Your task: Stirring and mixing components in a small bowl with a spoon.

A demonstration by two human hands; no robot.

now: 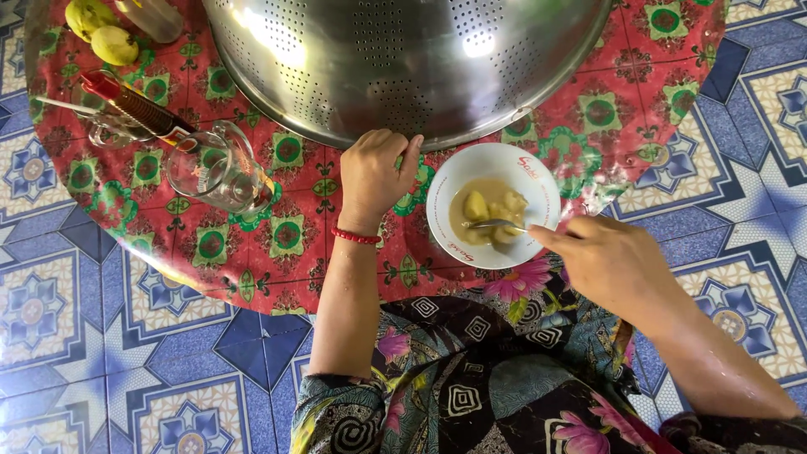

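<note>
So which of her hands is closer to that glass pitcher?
The left hand. It rests on the table by the colander's rim, a short way right of the glass pitcher. The right hand is farther off, holding a spoon in the white bowl.

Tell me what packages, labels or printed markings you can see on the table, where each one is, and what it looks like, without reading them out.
White bowl: on the table's near edge, round, with small red printed marks on its rim at top right and lower left; the right hand holds a spoon in it.
Glass pitcher: left of the left hand, clear, with a faint pale marking on its side.
No packages, signs or screens are visible.
</note>
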